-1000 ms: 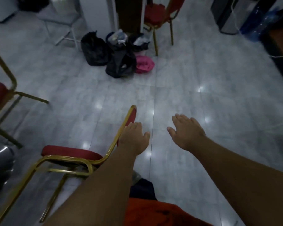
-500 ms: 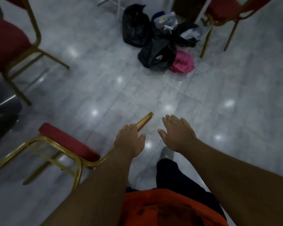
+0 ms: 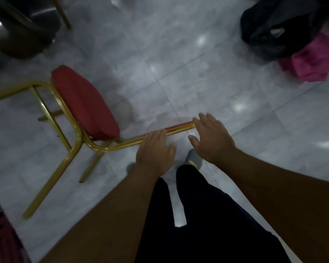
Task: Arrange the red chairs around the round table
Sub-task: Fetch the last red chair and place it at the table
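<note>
Since half a second ago our view has tipped steeply down and both hands have closed in on the chair's backrest, where before they floated short of it. From the head camera we see the red chair (image 3: 87, 105) standing on the grey tiled floor (image 3: 198, 73) just ahead and to our left, its red seat facing away and the gold top rail of the back running across in front of our legs. Our left hand (image 3: 155, 150) lies over the rail with the fingers (image 3: 156, 134) curled onto it, though we cannot tell whether they are truly clenched round it; our right hand (image 3: 211, 137) touches the rail's far end with fingers spread and released, not gripping. No round desk shows here, so the chair has yet to be carried to its place. We judge the risk to be a one-sided lift: with only the left hand holding, the chair could swing or tip, and its legs could scrape the tiles or knock our feet just beneath. Black bags (image 3: 279, 29) and a pink bag (image 3: 311, 61) lie on the floor to the upper right, a tripping hazard if we move that way.
</note>
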{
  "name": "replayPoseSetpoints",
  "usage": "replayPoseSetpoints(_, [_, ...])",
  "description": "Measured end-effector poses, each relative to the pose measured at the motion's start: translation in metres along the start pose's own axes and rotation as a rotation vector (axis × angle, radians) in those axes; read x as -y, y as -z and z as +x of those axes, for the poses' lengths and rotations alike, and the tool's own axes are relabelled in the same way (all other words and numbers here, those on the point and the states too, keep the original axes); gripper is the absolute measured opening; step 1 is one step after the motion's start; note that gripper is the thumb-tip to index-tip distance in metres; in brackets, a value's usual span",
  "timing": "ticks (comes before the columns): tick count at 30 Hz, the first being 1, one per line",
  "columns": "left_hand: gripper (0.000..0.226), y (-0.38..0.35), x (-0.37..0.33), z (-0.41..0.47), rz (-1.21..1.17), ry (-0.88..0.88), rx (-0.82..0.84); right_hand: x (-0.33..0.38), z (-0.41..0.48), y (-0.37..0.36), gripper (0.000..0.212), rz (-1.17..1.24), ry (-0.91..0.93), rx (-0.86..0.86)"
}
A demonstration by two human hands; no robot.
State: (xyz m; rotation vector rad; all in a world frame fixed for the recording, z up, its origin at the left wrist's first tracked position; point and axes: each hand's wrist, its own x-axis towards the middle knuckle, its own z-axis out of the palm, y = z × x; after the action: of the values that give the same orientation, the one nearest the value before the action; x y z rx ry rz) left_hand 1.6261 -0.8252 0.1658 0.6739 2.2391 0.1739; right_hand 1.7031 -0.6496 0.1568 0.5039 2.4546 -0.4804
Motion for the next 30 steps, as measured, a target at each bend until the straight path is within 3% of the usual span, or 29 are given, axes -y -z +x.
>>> replayPoseSetpoints(7, [0.078, -0.080, 0.022, 0.095, -0.027, 0.087, -0.078, -0.042, 0.087, -0.084, 0.077, -0.033, 0.082, 0.006])
replayPoseSetpoints(11, [0.089, -0.132, 0.045, 0.143, 0.001, 0.034, -0.162, -0.076, 0.136, -0.127, 0.088, -0.096, 0.087, -0.019])
replayPoseSetpoints(14, [0.085, -0.166, 0.052, 0.168, -0.057, -0.008, -0.159, -0.097, 0.164, -0.150, 0.070, -0.116, 0.142, 0.029])
replayPoseSetpoints(18, [0.053, -0.185, 0.048, 0.178, 0.100, -0.006, -0.313, -0.110, 0.173, -0.163, 0.043, 0.028, 0.267, -0.012])
replayPoseSetpoints(23, [0.053, -0.183, 0.037, 0.185, 0.190, -0.025, -0.376, -0.110, 0.167, -0.164, 0.031, 0.142, 0.325, -0.045])
replayPoseSetpoints(30, [0.040, -0.181, 0.040, 0.169, 0.253, -0.098, -0.524, -0.091, 0.152, -0.153, 0.030, -0.007, 0.400, -0.179])
